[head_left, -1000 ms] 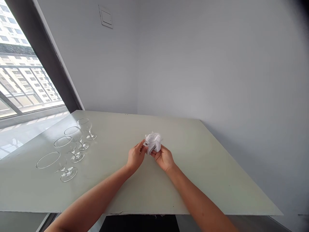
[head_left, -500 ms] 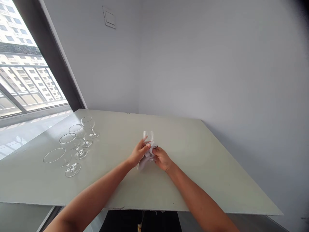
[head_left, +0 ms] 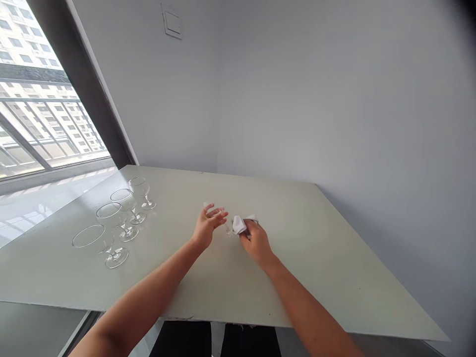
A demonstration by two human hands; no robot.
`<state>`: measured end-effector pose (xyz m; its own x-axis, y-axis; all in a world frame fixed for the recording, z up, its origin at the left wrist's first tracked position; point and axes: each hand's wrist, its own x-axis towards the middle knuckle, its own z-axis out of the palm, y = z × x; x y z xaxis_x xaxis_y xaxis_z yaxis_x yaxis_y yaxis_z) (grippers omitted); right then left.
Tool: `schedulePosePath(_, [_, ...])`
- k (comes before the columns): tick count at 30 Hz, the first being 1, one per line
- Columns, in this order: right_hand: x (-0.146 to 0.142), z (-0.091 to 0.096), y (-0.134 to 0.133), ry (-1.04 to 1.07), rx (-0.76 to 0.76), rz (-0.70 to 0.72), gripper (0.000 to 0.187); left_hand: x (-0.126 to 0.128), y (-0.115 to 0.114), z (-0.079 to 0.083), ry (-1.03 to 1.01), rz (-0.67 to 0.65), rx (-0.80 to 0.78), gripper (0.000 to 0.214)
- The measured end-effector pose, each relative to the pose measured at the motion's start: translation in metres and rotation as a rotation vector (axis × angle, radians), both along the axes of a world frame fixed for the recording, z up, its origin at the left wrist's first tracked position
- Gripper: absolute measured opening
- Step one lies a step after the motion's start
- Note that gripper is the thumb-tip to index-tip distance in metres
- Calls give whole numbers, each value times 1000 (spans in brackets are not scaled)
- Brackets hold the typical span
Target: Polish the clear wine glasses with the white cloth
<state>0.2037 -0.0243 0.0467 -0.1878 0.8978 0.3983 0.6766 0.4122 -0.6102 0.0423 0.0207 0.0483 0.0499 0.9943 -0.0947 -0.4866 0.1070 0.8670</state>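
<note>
My left hand (head_left: 207, 229) curls its fingers around the bowl of a clear stemmed glass (head_left: 214, 211), which is tipped so that its rim faces left and away. The stem runs to the right, toward my right hand (head_left: 256, 241). That hand is closed on a bunched white cloth (head_left: 240, 224), held against the foot end of the glass. Both hands are just above the pale green table (head_left: 305, 233), near its middle. The foot of the glass is hidden by the cloth.
Several empty stemmed glasses (head_left: 122, 213) stand upright in a row on the table's left side, beside a large window (head_left: 33, 114). A grey wall with a switch plate (head_left: 171, 22) rises behind. The table's near edge (head_left: 223, 320) is below my forearms.
The cloth has come off the glass's bowl and gone down to the stem and then the foot end. The glass has tipped over to the left in my left hand.
</note>
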Motion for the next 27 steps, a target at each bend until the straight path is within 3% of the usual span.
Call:
schedulePosePath(2, [-6, 0, -3, -149, 160, 112, 33, -3, 4, -2, -51, 45, -19, 50])
schedulePosePath(5, [-14, -4, -1, -209, 190, 157, 29, -7, 6, -2, -103, 4, -73, 45])
schedulePosePath(8, [-11, -8, 6, 73, 117, -16, 27, -13, 10, 3, -154, 31, -55, 37])
schedulePosePath(10, [-3, -8, 8, 243, -18, -35, 28, -22, 15, 9, -183, 120, 6, 35])
schedulePosePath(13, [7, 2, 7, 184, -227, 122, 37, -36, 22, 17, -184, 246, 110, 38])
schedulePosePath(15, [6, 15, 7, 37, -182, 74, 35, -40, 22, 20, -152, 273, 179, 41])
schedulePosePath(18, [-12, 36, 12, -154, 52, -124, 29, -34, 14, 22, -59, 250, 283, 48])
schedulePosePath(21, [-42, 49, 23, -388, 159, -68, 26, -21, 0, 24, 37, 166, 397, 53])
schedulePosePath(24, [-63, 45, 38, -485, 118, -25, 29, -15, -6, 23, 82, 65, 460, 55])
schedulePosePath(27, [-53, 30, 58, -361, -37, -38, 26, -16, 1, 14, 221, 5, 494, 64])
